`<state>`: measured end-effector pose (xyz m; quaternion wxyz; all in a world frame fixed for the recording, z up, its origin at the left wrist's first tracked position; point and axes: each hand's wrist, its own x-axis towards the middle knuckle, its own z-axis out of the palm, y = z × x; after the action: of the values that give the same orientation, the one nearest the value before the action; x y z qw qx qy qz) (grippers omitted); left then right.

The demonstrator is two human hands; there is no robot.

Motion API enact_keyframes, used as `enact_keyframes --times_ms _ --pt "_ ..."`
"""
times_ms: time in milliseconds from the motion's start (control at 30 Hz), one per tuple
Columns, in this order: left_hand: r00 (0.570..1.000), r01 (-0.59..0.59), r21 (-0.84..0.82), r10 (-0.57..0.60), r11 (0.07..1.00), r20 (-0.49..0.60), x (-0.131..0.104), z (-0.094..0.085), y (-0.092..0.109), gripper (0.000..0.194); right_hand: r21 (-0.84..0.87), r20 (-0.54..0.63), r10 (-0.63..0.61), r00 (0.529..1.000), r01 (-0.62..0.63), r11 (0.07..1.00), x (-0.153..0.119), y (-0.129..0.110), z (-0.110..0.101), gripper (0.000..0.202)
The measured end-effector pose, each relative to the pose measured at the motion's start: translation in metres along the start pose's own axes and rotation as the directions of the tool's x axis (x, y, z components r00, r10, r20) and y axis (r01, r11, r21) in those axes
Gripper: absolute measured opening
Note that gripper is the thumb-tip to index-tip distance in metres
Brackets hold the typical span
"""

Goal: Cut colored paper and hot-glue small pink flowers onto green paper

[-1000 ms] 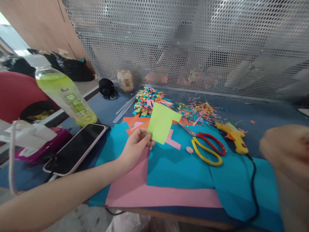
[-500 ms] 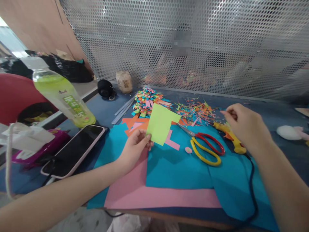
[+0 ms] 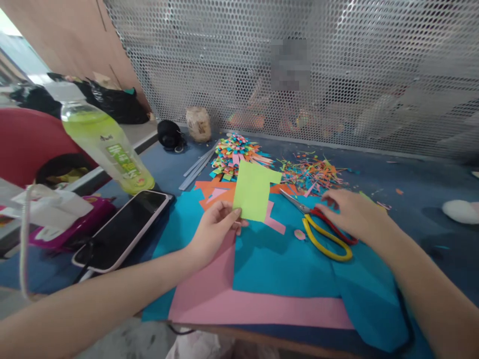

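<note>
Between the thumb and fingers of my left hand is a light green piece of paper, held upright with a small tab sticking out at its upper right. My right hand is over the scissors, close by the red handle loop. Its fingers are loosely bent, with a gap between thumb and forefinger. The scissors lie with blades pointing away to the left, the yellow loop nearer me. Beneath are blue sheets and a pink sheet. A small pink oval lies beside the scissors.
Behind the green paper are a colourful layered paper piece and a heap of thin scraps. At left stand a drink bottle and a phone. A perforated metal panel closes off the table's back.
My right hand has moved left and down, from above the yellow glue gun to the scissors' red handle. My left hand still holds the green paper. The view has shifted slightly.
</note>
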<state>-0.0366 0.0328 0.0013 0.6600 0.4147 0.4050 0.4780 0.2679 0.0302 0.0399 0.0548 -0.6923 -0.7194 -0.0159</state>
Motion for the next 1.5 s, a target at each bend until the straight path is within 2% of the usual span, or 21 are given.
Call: enact_keyframes --times_ms 100,200,367,533,633,833,933,1000,1067,1200,1267,1367,1500 --pt "1.000 0.011 -0.009 -0.011 1.000 -0.017 0.001 0.000 0.000 0.037 -0.054 0.124 0.020 0.992 -0.013 0.998 -0.013 -0.007 0.002 0.022" --pt "1.000 0.006 -0.013 -0.006 1.000 -0.007 0.002 -0.001 0.000 0.034 -0.059 0.126 -0.003 0.992 0.011 0.998 -0.020 -0.013 0.004 0.024" --pt "1.000 -0.003 -0.039 0.003 0.999 0.015 0.001 0.001 0.002 0.036 -0.091 0.198 0.072 0.978 -0.055 0.994 -0.023 -0.015 0.009 0.018" --pt "1.000 -0.003 -0.037 0.003 0.999 0.021 0.000 0.001 0.003 0.029 -0.131 0.254 0.097 0.962 -0.066 0.989 -0.017 -0.012 0.014 0.028" --pt "1.000 -0.007 -0.038 0.008 0.999 0.030 0.001 -0.001 0.001 0.026 -0.165 0.233 0.105 0.967 -0.067 0.984 -0.015 -0.011 0.017 0.029" --pt "0.996 -0.087 -0.045 0.087 0.995 -0.011 0.005 -0.005 -0.001 0.018 -0.204 0.087 0.105 0.991 -0.085 0.975 -0.015 -0.007 0.015 0.022" --pt "0.993 -0.113 -0.050 0.111 0.992 -0.043 0.006 -0.006 0.000 0.017 -0.081 -0.062 0.118 0.991 -0.123 0.989 -0.013 -0.008 0.011 0.026" --pt "0.994 -0.102 -0.036 0.101 0.994 -0.043 0.006 -0.007 0.000 0.018 0.029 -0.185 0.147 0.972 -0.144 0.989 -0.013 -0.012 0.006 0.036" --pt "0.996 -0.084 -0.029 0.083 0.996 -0.033 0.005 -0.007 -0.001 0.019 0.083 -0.248 0.172 0.953 -0.156 0.984 -0.014 -0.017 0.002 0.046" --pt "0.996 -0.086 -0.046 0.085 0.995 -0.034 0.005 -0.007 -0.001 0.021 0.159 -0.249 0.138 0.959 -0.100 0.982 -0.017 -0.024 -0.002 0.055" --pt "0.994 -0.098 -0.056 0.095 0.994 -0.050 0.006 -0.007 -0.001 0.022 0.290 -0.227 0.108 0.968 -0.039 0.956 -0.018 -0.023 0.000 0.052" --pt "0.994 -0.098 -0.066 0.095 0.993 -0.057 0.007 -0.006 0.000 0.022 0.542 -0.158 0.102 0.982 0.000 0.840 -0.017 -0.020 0.002 0.043" --pt "0.997 -0.083 -0.076 0.082 0.994 -0.013 0.008 -0.007 -0.001 0.020 0.670 -0.088 0.055 0.995 0.018 0.742 -0.017 -0.021 0.001 0.030"
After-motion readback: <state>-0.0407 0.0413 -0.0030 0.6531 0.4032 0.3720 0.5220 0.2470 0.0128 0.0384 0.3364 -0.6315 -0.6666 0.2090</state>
